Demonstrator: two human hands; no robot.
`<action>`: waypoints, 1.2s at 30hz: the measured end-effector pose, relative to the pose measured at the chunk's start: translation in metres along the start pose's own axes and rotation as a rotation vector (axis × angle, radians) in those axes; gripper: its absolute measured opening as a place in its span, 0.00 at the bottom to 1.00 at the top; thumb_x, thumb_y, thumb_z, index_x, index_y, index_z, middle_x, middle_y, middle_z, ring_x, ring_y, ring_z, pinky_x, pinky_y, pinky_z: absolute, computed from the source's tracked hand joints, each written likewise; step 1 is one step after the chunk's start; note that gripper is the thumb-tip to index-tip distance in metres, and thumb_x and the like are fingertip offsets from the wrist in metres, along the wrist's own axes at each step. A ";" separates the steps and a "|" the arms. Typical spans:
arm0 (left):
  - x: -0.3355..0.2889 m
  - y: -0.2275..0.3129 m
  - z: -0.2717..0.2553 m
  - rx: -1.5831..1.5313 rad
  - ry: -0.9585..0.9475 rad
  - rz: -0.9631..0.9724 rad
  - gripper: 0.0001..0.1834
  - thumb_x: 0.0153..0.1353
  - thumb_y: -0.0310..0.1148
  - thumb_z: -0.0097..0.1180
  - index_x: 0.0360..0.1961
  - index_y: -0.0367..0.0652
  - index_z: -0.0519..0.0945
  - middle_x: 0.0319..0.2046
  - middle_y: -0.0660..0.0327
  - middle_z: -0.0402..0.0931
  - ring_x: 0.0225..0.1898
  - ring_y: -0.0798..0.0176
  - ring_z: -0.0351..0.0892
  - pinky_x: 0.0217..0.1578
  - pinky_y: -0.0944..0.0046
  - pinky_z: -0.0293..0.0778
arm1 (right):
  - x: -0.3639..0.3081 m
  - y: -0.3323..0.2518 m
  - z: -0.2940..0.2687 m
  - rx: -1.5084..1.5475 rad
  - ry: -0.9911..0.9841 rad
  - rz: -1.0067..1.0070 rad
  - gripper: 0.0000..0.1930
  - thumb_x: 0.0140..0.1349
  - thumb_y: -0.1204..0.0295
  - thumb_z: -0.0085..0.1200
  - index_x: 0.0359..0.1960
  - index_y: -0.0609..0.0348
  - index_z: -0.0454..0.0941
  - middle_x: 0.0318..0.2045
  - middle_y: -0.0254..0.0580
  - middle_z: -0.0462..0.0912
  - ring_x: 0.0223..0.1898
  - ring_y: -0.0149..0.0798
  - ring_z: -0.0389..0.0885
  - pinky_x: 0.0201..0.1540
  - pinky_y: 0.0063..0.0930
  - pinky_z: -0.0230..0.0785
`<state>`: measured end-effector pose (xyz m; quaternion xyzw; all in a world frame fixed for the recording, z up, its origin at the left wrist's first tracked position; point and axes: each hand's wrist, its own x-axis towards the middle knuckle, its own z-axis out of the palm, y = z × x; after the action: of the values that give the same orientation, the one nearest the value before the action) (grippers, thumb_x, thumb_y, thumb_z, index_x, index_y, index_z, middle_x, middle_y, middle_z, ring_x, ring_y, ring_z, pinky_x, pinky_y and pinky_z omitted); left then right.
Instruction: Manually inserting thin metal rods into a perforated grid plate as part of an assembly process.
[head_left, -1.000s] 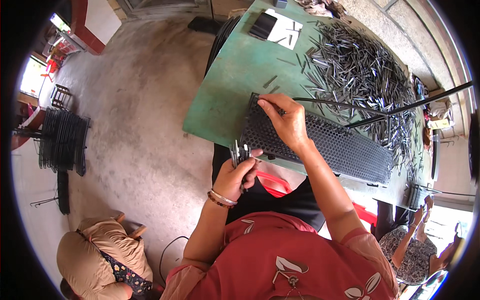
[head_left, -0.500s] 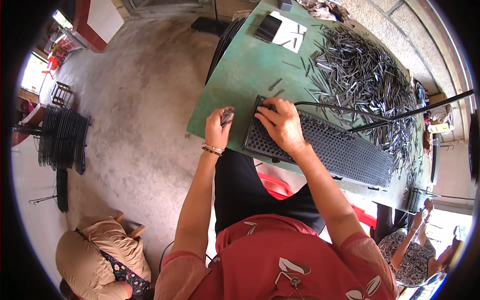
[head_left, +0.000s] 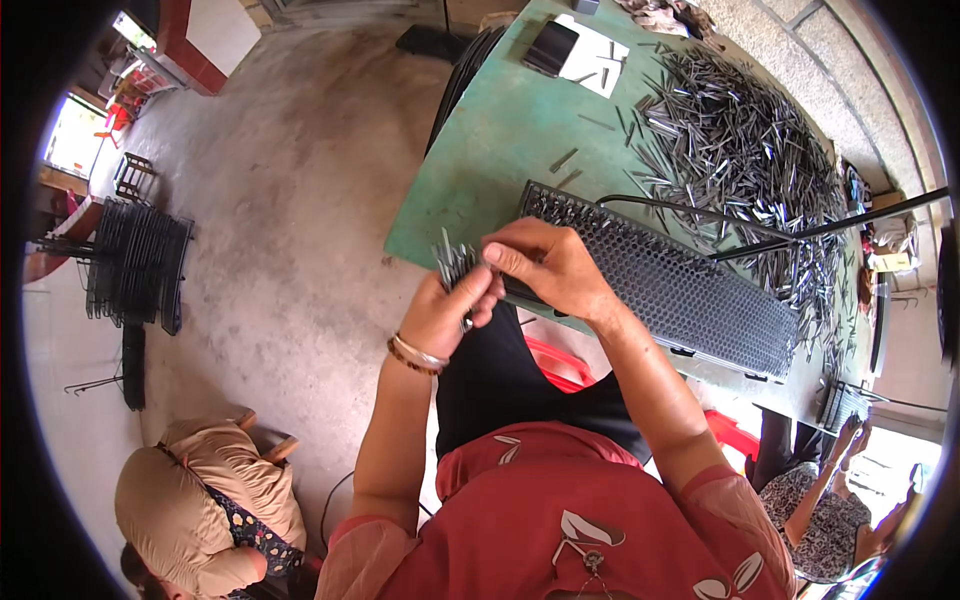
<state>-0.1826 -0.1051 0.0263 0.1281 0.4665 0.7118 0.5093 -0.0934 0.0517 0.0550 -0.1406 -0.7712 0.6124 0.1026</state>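
Black strips (head_left: 455, 262) between our hands, just left of the perforated tray (head_left: 690, 275).

Half a second ago our right hand (head_left: 545, 268) was down on the tray's left end and our left hand (head_left: 448, 305) was well apart from it; now the two have come together beside the tray's near left corner, so we judge that the work has passed from the tray to the bundle. Our left fingers are closed around the strips, whose ends stick up toward the far side. Our right thumb and fingertips bend in close to them, but we cannot tell whether they pinch one. The tray lies along the near edge of the green table (head_left: 475, 165), with a loose heap (head_left: 745, 135) of similar strips behind it, far right.
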 end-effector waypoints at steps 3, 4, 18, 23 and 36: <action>-0.012 -0.014 0.008 -0.006 0.001 -0.044 0.10 0.64 0.35 0.54 0.35 0.38 0.76 0.29 0.62 0.76 0.26 0.73 0.71 0.25 0.72 0.67 | -0.010 0.010 0.002 0.171 -0.099 0.111 0.13 0.61 0.67 0.58 0.37 0.68 0.81 0.31 0.40 0.80 0.31 0.29 0.77 0.34 0.21 0.69; -0.014 -0.018 0.009 -0.007 0.001 -0.044 0.10 0.64 0.35 0.54 0.35 0.38 0.76 0.29 0.62 0.76 0.26 0.73 0.71 0.25 0.72 0.67 | -0.013 0.011 0.002 0.210 -0.082 0.161 0.12 0.60 0.68 0.58 0.35 0.69 0.81 0.28 0.41 0.80 0.28 0.28 0.78 0.31 0.23 0.69; -0.007 -0.044 0.016 -0.171 0.136 -0.151 0.13 0.64 0.35 0.53 0.46 0.39 0.75 0.34 0.60 0.78 0.31 0.68 0.76 0.26 0.70 0.72 | -0.014 0.011 -0.031 -0.049 0.365 0.091 0.13 0.62 0.66 0.56 0.35 0.67 0.81 0.26 0.37 0.83 0.28 0.26 0.79 0.32 0.20 0.71; -0.004 -0.046 0.023 -0.242 0.095 -0.140 0.13 0.64 0.35 0.53 0.45 0.39 0.76 0.30 0.64 0.73 0.24 0.73 0.68 0.20 0.73 0.62 | 0.003 0.025 -0.042 0.058 0.420 0.092 0.13 0.62 0.67 0.57 0.35 0.68 0.81 0.26 0.39 0.83 0.28 0.26 0.80 0.32 0.19 0.71; 0.000 -0.033 0.016 -0.186 0.338 -0.056 0.09 0.60 0.34 0.60 0.33 0.43 0.75 0.24 0.70 0.68 0.17 0.79 0.62 0.14 0.78 0.54 | 0.008 0.042 -0.029 -0.450 0.530 -0.240 0.10 0.55 0.72 0.60 0.39 0.61 0.81 0.30 0.48 0.82 0.30 0.46 0.81 0.34 0.31 0.72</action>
<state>-0.1517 -0.0951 0.0085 -0.0540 0.4810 0.7487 0.4530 -0.0870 0.0901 0.0203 -0.2219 -0.8442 0.3535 0.3363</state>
